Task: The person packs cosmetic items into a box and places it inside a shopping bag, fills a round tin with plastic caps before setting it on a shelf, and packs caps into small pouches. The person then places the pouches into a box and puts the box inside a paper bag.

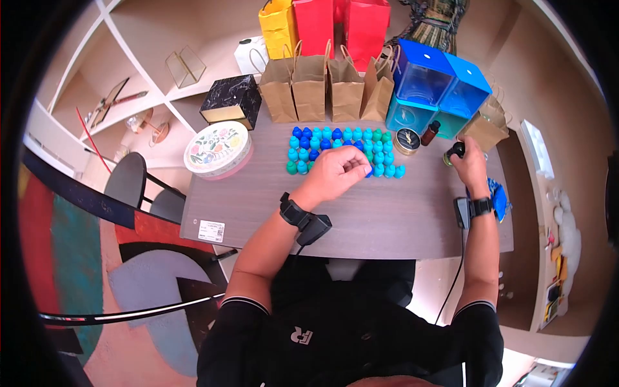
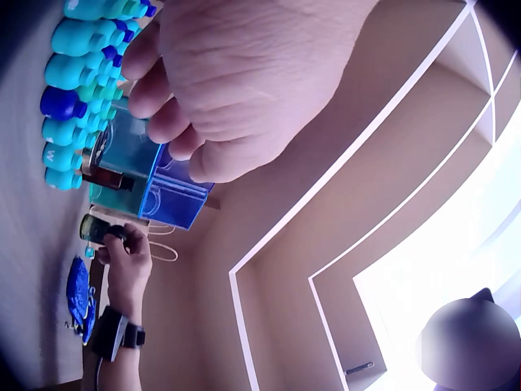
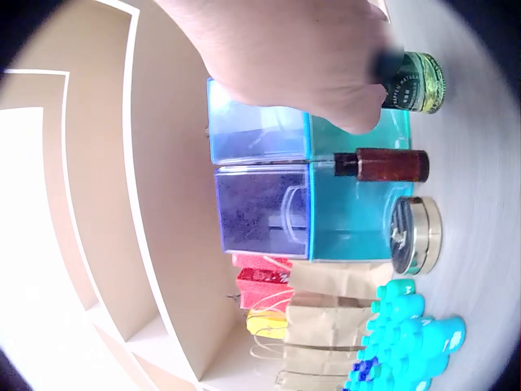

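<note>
Rows of little plastic bottles (image 1: pixel 303 153) in cyan, dark blue and green stand at the middle of the table. Over the front rows is my left hand (image 1: pixel 338 169), its fingers loosely bent and nothing visible in them. A dark blue bottle (image 2: pixel 61 103) stands in the front row, close by those fingers. At the table's right side my right hand (image 1: pixel 471 164) grips the black cap of a small green glass bottle (image 3: pixel 423 83) with printed lettering. Its fingers hide most of the cap in the right wrist view.
A brown bottle (image 1: pixel 430 133) and a round tin (image 1: pixel 407 141) stand before stacked blue boxes (image 1: pixel 422 74). Brown paper bags (image 1: pixel 309 90) line the back. A floral round box (image 1: pixel 218 149) and black marbled box (image 1: pixel 231 98) are left; crumpled blue plastic (image 1: pixel 498 200) lies right.
</note>
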Demonstrator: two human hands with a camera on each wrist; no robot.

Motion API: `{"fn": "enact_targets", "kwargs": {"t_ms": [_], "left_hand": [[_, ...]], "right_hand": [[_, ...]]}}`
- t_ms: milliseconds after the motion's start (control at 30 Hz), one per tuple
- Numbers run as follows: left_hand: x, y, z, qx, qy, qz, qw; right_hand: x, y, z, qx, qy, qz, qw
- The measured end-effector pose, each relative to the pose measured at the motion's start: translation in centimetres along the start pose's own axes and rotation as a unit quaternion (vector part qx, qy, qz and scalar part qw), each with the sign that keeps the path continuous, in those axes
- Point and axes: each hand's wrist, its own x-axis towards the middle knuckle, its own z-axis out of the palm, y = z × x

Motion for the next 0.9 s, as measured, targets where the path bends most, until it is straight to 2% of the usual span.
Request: {"fn": "enact_targets", "kwargs": {"t_ms": [33,67,167,233,300,333,367,433,467,567,633,800,867,900], "left_hand": [[0.1,-0.1,-0.6,0.007,0.02,0.0,1.0],[0.2,-0.3,-1.0,0.013,0.039,-0.002,0.999],[0.2,-1.1,-1.3,-0.008,0.072,-0.008,0.997],[0.1,-1.7,-1.2,-0.008,0.083,-0.004,0.996],[-0.2,-3.1,-0.5,0.003,0.109,0.041,0.993],[-0.3,-3.3,-0.2,-0.003,0.113,0.04,0.993],[-0.6,-3.4,0.0,0.015,0.104,0.049,0.993],[-0.7,-3.3,-0.1,0.036,0.097,0.063,0.993],[-0.8,-3.2,0.0,0.048,0.101,0.081,0.99],[-0.9,-2.4,-0.1,0.062,0.111,0.107,0.986],[-0.9,-2.3,-0.2,0.06,0.115,0.112,0.985],[-0.9,-1.9,-0.3,0.062,0.135,0.125,0.981],[-0.9,-2.0,-0.2,0.053,0.126,0.128,0.982],[-0.9,-2.0,-0.2,0.06,0.124,0.131,0.982]], "right_hand": [[0.3,-0.4,-0.4,0.007,0.037,-0.028,0.999],[1.0,-1.5,-1.3,0.001,0.03,-0.036,0.999],[2.9,-8.6,-5.4,0.111,0.018,-0.053,0.992],[4.9,-12.6,-6.3,0.143,0.024,-0.137,0.98],[7.0,-16.6,-6.1,0.184,-0.004,-0.178,0.967],[8.5,-18.2,-5.3,0.161,0.009,-0.245,0.956],[9.5,-20.1,-4.6,0.147,0.014,-0.277,0.95],[11.8,-23.1,-3.1,0.039,0.029,-0.332,0.942],[13.1,-24.2,-2.1,-0.019,0.019,-0.336,0.942],[16.8,-26.2,0.7,-0.075,0.003,-0.344,0.936],[18.5,-27.3,1.8,-0.205,-0.064,-0.345,0.914],[20.7,-29.1,3.6,-0.266,-0.123,-0.362,0.885],[21.1,-29.6,4.1,-0.245,-0.214,-0.295,0.898],[21.6,-29.4,4.7,-0.255,-0.225,-0.306,0.889]]}}
